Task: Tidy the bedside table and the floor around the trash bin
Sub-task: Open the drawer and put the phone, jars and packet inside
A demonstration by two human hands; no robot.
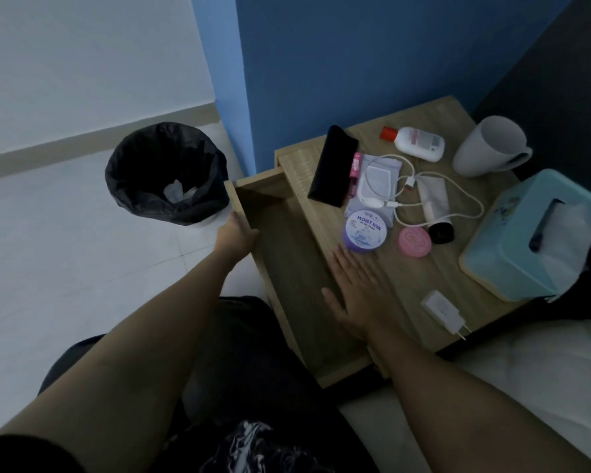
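Observation:
The wooden bedside table (400, 278) has its drawer (287, 254) pulled out, and the drawer looks empty inside. My left hand (234, 235) grips the drawer's front panel. My right hand (354, 295) lies flat on the tabletop's near edge with straight fingers. On the table lie a black case (331, 167), a pink tube (355, 174), a wipes pack (376, 182), a white cable (434, 196), a purple jar (367, 230), a pink round compact (414, 242), a white lotion bottle (417, 142) and a white charger plug (444, 310).
A bin (166, 172) lined with a black bag stands on the pale floor left of the table, with crumpled paper inside. A white mug (488, 148) and a teal tissue box (529, 233) sit at the table's right. Blue wall behind; white bedding at lower right.

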